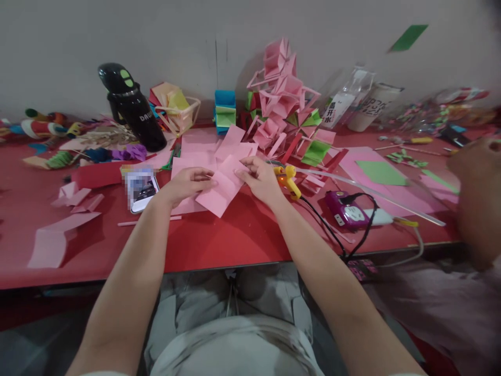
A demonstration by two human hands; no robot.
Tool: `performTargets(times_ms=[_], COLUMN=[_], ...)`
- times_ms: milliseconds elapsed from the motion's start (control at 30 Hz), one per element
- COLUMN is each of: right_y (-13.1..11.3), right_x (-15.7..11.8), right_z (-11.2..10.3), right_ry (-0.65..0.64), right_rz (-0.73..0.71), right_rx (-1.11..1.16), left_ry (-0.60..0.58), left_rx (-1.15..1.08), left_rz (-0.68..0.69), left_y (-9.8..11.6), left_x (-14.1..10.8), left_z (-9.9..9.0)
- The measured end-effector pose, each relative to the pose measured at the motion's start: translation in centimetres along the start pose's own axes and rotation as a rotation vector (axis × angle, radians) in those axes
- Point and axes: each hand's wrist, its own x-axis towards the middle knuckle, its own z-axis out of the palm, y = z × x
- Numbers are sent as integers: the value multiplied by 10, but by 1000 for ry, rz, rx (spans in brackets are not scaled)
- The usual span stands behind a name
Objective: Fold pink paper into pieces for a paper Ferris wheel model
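Note:
A creased sheet of pink paper (221,192) is held between my two hands, above the table's near middle. My left hand (191,183) pinches its left edge, fingers closed. At the upper right edge, the thumb and fingers of my right hand (257,178) grip the same sheet. More pink sheets (188,163) lie flat beneath and behind it. Close to the right of my right hand is a yellow glue gun (289,181) with a small orange light and a dark cord. To the left of my left hand lies a phone (141,192), its screen lit.
Folded pink paper pieces (279,94) are stacked against the wall. A black bottle (135,112) tilts at back left. A purple power socket (346,211), a clear glue stick (376,197) and a green sheet (381,172) lie right. Another person's arm (475,203) rests at far right.

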Motion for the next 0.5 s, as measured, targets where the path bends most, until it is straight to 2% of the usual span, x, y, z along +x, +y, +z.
performTargets(times_ms=[100, 200, 300, 400, 500], right_y=[-2, -2, -1, -2, -4], right_x=[-2, -6, -8, -8, -6], right_z=[1, 4, 8, 9, 7], right_ry=[-89, -94, -5, 71, 183], right_rz=[6, 30, -18, -171, -283], right_rx=[-19, -58, -125, -152, -272], left_ry=[-108, -137, -111, -43, 60], left_rx=[-19, -21, -30, -24, 13], left_rz=[19, 54, 84, 111, 162], left_y=[2, 1, -2, -5, -9], left_x=[-2, -2, -1, 1, 5], left_z=[4, 10, 14, 20, 25])
